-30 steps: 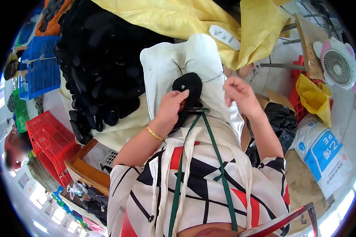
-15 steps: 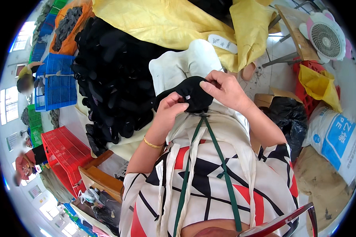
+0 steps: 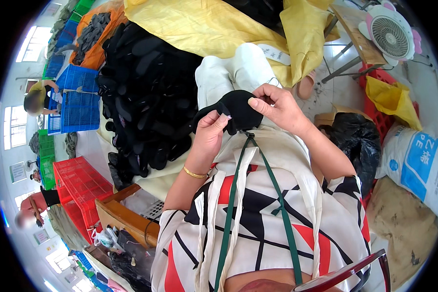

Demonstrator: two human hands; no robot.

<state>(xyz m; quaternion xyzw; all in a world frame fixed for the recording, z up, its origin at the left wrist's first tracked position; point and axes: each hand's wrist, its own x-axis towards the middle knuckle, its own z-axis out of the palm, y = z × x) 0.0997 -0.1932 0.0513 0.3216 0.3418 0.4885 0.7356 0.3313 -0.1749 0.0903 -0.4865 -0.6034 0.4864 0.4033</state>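
A soft black fabric piece (image 3: 242, 108), rounded at one end, lies over my lap on the pale apron. With thumb and fingertips my left hand (image 3: 209, 136) pinches it near a small pale tag (image 3: 228, 117) on its near side. My right hand (image 3: 281, 111) is closed on the right edge of the same piece, thumb on top. Folds hide part of its shape, so I cannot tell exactly what kind of article it is. To the left spreads a large heap of similar black pieces (image 3: 146, 92), many of them long and rounded.
Yellow sheeting (image 3: 204, 24) lies beyond my knees, with a white sole-shaped piece (image 3: 275, 54) on it. Blue crates (image 3: 80, 104) and a red crate (image 3: 80, 187) stand left, near a wooden drawer (image 3: 126, 214). Right are a black bag (image 3: 355, 136), a white sack (image 3: 413, 165) and a fan (image 3: 390, 36).
My left thumb and fingers have drawn together at the tag. The near side of the black piece is now folded up, while my right hand keeps its edge.
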